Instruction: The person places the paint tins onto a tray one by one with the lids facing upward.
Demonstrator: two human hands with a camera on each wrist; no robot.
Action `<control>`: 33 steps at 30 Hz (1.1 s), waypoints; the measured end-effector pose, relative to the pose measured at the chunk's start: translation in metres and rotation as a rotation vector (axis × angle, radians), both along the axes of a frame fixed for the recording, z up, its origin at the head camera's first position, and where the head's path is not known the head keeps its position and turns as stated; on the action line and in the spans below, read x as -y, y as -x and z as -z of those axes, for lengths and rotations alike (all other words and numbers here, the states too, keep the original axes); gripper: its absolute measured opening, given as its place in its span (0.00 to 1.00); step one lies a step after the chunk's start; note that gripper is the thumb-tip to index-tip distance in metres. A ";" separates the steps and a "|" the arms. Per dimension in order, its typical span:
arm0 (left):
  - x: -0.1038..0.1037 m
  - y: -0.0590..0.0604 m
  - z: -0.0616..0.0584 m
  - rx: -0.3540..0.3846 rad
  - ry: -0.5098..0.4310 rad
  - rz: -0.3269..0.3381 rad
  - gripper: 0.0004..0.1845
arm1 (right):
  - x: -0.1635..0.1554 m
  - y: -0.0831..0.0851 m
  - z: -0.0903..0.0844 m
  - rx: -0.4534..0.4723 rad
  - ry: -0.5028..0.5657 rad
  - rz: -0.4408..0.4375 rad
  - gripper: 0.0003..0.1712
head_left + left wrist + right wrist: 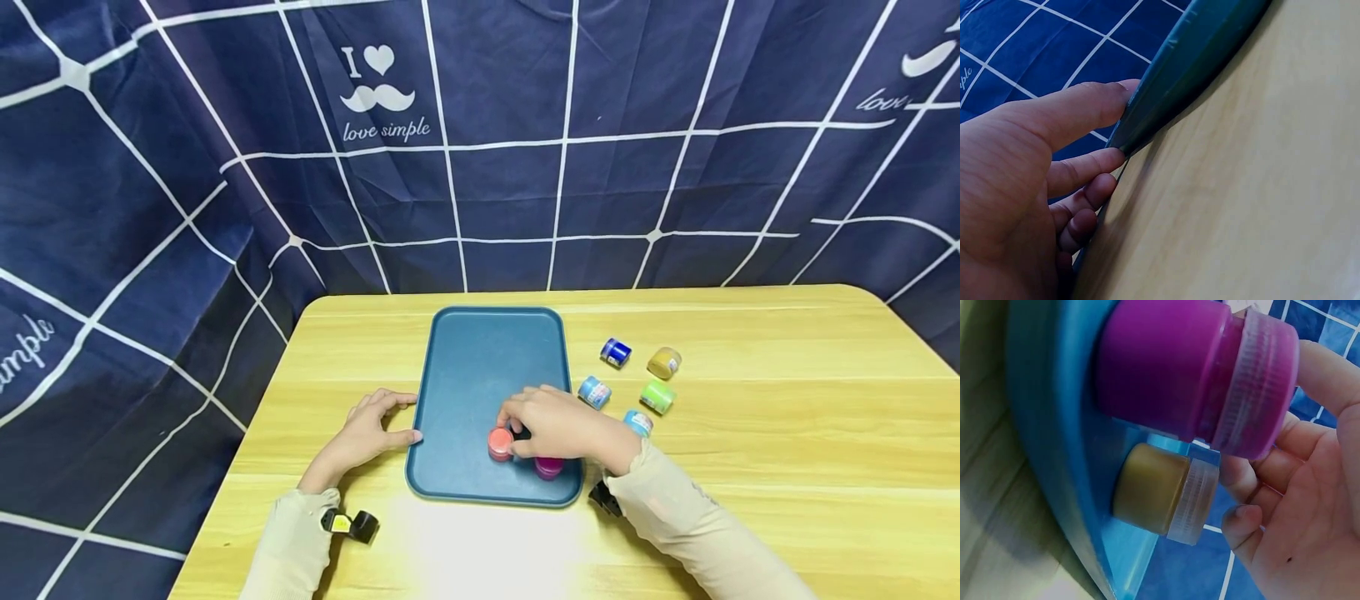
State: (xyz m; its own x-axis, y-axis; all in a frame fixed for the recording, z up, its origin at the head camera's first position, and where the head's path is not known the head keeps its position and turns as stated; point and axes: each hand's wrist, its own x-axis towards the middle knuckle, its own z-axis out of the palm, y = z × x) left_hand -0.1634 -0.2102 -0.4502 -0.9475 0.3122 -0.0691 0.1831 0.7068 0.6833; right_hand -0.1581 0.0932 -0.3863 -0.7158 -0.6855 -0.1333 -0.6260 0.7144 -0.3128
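A teal tray lies on the wooden table. My left hand rests at its left edge, thumb and index fingertip against the tray rim. My right hand hovers over the tray's near right part, fingers loosely curled beside a red jar and above a magenta jar. In the right wrist view the magenta jar and an ochre-looking jar with a clear lid stand on the tray, with my right hand just behind them, gripping neither.
Several small jars lie on the table right of the tray: dark blue, brown, light blue, green and another light blue. A navy checked cloth hangs behind and to the left.
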 end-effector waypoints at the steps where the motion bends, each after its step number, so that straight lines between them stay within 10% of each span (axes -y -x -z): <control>1: 0.000 0.000 0.000 0.000 0.001 0.001 0.32 | 0.000 0.000 0.000 0.002 0.002 0.000 0.13; 33: 0.001 0.000 0.001 -0.006 0.007 0.006 0.32 | -0.057 0.010 -0.038 -0.096 0.071 0.031 0.17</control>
State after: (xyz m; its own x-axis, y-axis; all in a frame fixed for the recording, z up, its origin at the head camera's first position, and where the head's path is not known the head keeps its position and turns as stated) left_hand -0.1631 -0.2109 -0.4510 -0.9459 0.3178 -0.0655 0.1916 0.7100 0.6776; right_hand -0.1683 0.1499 -0.3481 -0.7439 -0.6681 -0.0154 -0.6333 0.7122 -0.3028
